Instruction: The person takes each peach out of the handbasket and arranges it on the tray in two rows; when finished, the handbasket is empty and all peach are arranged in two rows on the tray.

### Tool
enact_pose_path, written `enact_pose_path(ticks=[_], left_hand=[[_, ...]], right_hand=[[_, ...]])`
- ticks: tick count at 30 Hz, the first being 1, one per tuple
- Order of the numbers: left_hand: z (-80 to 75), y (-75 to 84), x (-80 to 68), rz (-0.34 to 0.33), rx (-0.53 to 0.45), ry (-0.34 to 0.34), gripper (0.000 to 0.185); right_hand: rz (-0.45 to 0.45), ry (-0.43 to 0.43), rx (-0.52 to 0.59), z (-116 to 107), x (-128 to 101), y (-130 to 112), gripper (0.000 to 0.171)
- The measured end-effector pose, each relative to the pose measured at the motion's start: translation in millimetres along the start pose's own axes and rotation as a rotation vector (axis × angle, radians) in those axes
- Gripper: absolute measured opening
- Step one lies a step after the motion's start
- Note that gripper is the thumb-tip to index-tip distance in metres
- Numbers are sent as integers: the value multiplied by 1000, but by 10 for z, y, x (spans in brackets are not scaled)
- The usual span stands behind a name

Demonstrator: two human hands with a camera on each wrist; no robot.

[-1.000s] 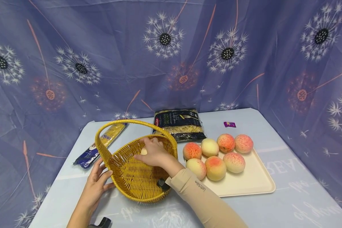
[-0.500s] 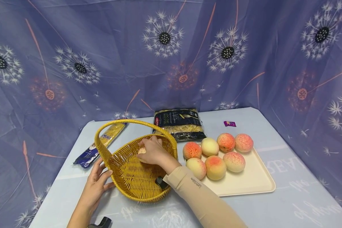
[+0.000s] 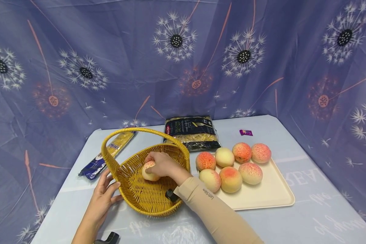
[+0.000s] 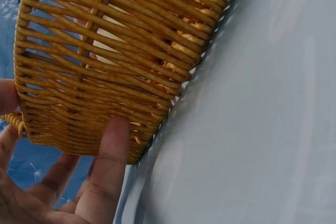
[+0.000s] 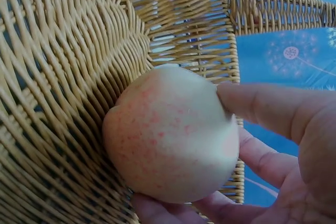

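A yellow woven basket [image 3: 140, 200] with a tall arched handle stands on the table, its inside facing the head camera. Inside it my right hand [image 3: 163, 164] grips a pale peach [image 3: 150, 171] speckled with pink. In the right wrist view the peach [image 5: 170, 140] lies close to the woven strips, with thumb and fingers around it. My left hand [image 3: 102, 195] holds the basket's left side by the foot of the handle. The left wrist view shows one fingertip of that hand [image 4: 79, 187] against the woven outer wall [image 4: 94, 98].
Right of the basket, a cream tray [image 3: 271, 198] bears several peaches [image 3: 230, 179]. Behind stands a dark bag of pasta [image 3: 191, 133]. A blue and yellow pasta packet [image 3: 93, 166] lies left of the handle, and a small purple wrapped sweet [image 3: 245, 132] lies at the back right.
My right hand has moved slightly left and toward me inside the basket with the peach, and more of the peach shows. My left hand and the basket have stayed in place.
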State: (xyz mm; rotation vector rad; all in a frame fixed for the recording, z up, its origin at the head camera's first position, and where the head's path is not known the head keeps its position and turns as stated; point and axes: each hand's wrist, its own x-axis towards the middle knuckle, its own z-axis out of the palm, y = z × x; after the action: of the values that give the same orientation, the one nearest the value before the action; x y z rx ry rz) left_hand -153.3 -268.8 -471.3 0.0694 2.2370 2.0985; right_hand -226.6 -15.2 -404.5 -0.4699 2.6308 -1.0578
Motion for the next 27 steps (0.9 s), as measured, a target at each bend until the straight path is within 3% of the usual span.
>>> enact_pose_path(ticks=[10, 27], left_hand=[[8, -5, 5, -1, -11, 2, 60], [10, -12, -5, -9, -12, 10, 60]], right_hand=[[-45, -78, 46, 12, 8, 52, 37], [-71, -51, 44, 34, -42, 38, 41]])
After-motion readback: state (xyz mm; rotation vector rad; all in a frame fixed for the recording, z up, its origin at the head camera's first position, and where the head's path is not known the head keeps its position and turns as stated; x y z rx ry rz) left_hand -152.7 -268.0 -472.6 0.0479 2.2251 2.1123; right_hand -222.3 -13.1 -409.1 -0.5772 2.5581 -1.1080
